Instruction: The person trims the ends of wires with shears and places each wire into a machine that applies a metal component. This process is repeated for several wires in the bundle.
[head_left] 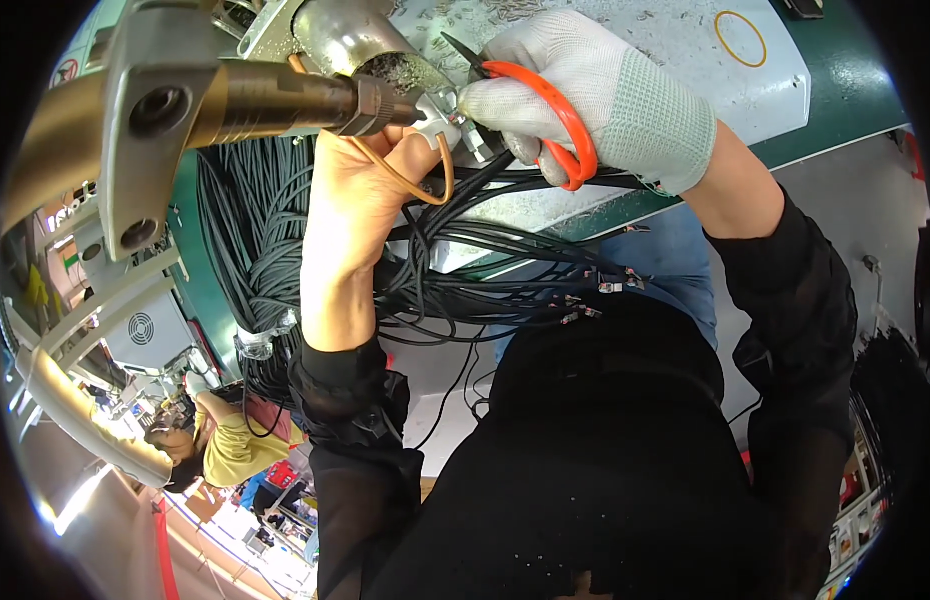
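My right hand (610,85), in a white knit glove, has red-handled scissors (583,135) hooked over its fingers, dark blades pointing up and left. Its thumb and fingertip also touch a small metal connector (472,135) close to a black cable end. My bare left hand (360,195) is closed just left of the connector, partly behind a thick metal tool barrel (275,97). What its fingers pinch is hidden by the barrel's tip. A brown bent wire or tube (425,193) loops in front of its thumb.
A shiny metal cup (350,35) with grey crumbs stands behind the barrel. Black cables (260,215) lie bundled at left; several connector ends (610,285) hang near my lap. A yellow ring (740,38) lies on the littered white board (775,95). A person in yellow (240,445) sits at lower left.
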The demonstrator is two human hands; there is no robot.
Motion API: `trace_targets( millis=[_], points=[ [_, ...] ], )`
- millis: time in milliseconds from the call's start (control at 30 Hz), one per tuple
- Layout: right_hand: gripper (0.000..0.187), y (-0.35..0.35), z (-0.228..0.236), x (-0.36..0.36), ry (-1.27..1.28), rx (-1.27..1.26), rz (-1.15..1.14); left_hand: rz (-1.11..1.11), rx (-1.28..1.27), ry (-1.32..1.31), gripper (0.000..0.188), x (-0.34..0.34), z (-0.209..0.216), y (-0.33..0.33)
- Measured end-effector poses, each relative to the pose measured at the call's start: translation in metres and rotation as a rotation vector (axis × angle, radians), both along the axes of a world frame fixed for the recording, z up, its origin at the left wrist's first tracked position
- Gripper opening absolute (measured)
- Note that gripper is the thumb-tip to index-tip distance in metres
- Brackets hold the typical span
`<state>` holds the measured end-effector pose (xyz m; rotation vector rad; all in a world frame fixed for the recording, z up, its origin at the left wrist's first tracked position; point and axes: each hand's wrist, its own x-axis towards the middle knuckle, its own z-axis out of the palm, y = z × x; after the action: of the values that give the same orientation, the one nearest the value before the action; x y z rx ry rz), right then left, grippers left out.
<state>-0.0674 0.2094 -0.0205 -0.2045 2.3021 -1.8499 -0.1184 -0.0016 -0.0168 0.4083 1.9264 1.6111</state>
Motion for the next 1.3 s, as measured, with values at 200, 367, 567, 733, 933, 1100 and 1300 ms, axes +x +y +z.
trace_targets(
  millis=[200, 367, 567, 733, 933, 1100, 1300],
  points=[
    [0.031, -0.015, 0.009, 0.008, -0.219, -0.014, -0.113, 0.048, 0.01, -0.076, 0.012, 0.001, 0.0, 0.0],
    [0.031, -0.015, 0.009, 0.007, -0.21, -0.062, -0.085, 0.127, -0.054, -0.04, 0.017, 0.009, 0.004, 0.002],
    [0.028, -0.019, -0.007, -0.007, 0.385, 0.12, -0.034, 0.118, -0.196, 0.044, 0.018, 0.007, 0.005, 0.001],
    [0.023, -0.022, 0.012, 0.005, -0.272, -0.03, -0.143, 0.097, -0.105, -0.005, 0.014, 0.008, 0.006, 0.003],
    [0.022, -0.019, 0.006, 0.018, -0.213, -0.104, -0.096, -0.237, -0.133, -0.112, 0.011, -0.012, -0.003, -0.024],
    [0.027, -0.007, 0.02, 0.068, -0.194, -0.193, 0.051, 0.051, 0.022, -0.218, 0.015, 0.042, 0.015, -0.029],
    [0.028, -0.013, 0.059, 0.087, -0.744, -0.139, 0.505, -0.165, -0.06, -0.251, 0.023, 0.071, 0.046, -0.038]
  ],
)
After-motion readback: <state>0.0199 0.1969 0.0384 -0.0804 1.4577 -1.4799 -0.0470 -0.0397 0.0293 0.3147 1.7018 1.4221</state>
